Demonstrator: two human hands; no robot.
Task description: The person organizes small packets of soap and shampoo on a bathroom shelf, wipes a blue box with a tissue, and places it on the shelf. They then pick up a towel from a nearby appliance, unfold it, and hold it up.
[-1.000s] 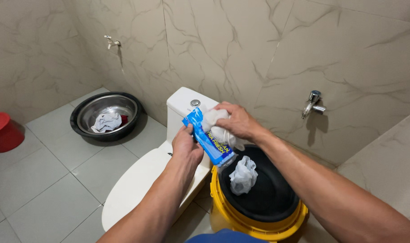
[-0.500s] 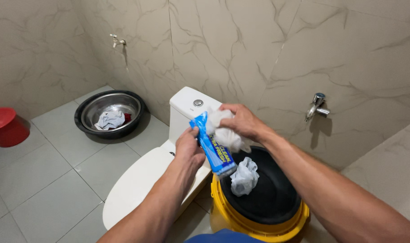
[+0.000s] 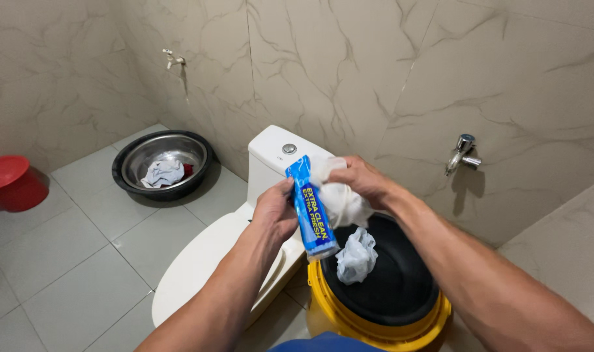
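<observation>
My left hand [image 3: 275, 214] grips a blue tube-shaped packet [image 3: 311, 210], held nearly upright with its lower end down over the yellow bucket [image 3: 375, 322]. My right hand [image 3: 361, 178] is closed on a bunched white cloth [image 3: 344, 202] pressed against the packet's upper part. Both hands hover between the white toilet [image 3: 212, 261] and the bucket. Inside the bucket sits a black basin [image 3: 401, 280] with a crumpled whitish plastic bag [image 3: 357, 255] in it.
A steel bowl [image 3: 131, 166] holding a rag stands on the tiled floor at the back left. A red bucket [image 3: 13, 184] is at the far left edge. Two wall taps show: one [image 3: 173, 60] top left, one [image 3: 462, 153] at right above the bucket.
The blue packet has swung from a slant to nearly upright. Both hands have shifted slightly right with it, the cloth still against it.
</observation>
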